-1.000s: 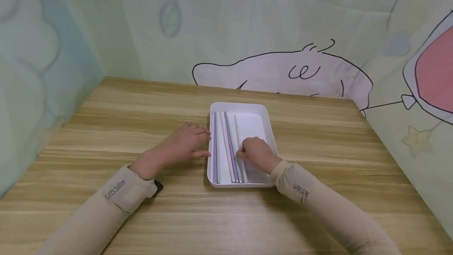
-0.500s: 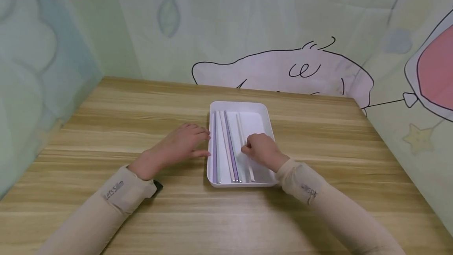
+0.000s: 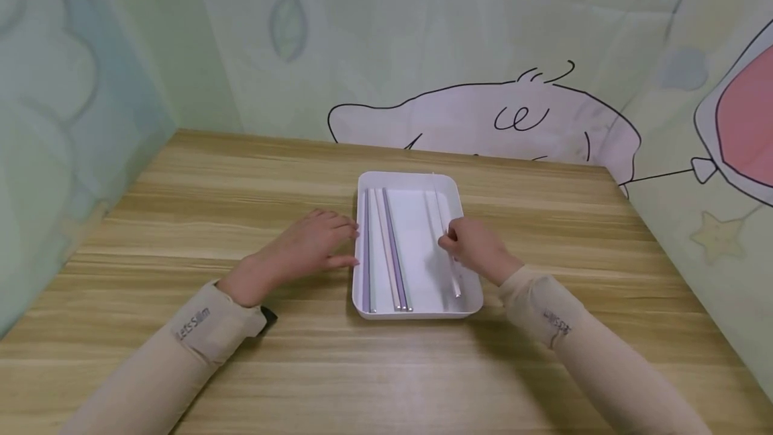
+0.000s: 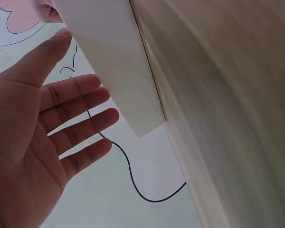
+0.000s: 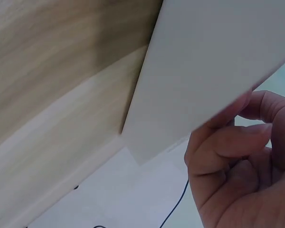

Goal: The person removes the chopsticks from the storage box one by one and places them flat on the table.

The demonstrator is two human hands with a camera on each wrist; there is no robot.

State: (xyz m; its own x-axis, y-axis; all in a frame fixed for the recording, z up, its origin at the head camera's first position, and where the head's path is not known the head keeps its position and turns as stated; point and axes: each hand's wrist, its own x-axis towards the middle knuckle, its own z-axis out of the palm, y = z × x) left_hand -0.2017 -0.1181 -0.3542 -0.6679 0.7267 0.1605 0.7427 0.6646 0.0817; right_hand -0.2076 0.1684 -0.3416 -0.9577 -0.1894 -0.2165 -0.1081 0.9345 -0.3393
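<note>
A white rectangular tray [image 3: 418, 315] lies on the wooden table. Several pastel chopsticks [image 3: 395, 257] with silvery ends rest lengthwise in its left half, purple, pink and pale green among them. My left hand [image 3: 317, 240] stays at the tray's left side, fingers spread and tips against the wall; the left wrist view shows its open palm. Over the tray's right half, my right hand [image 3: 477, 247] pinches a pale chopstick [image 3: 455, 280] between thumb and curled fingers. That chopstick is lifted off the tray floor, its shadow falling to its left. In the right wrist view the tray wall hides it.
The wooden table [image 3: 241, 186] extends around the tray on every side. Printed cloth walls [image 3: 453, 39] with cartoon drawings stand along its back and sides. A black strap end [image 3: 268, 317] shows at the left sleeve cuff.
My right hand has drawn the pale chopstick away from the others, moving right across the tray and lifting it. The left hand and the other chopsticks have stayed put.
</note>
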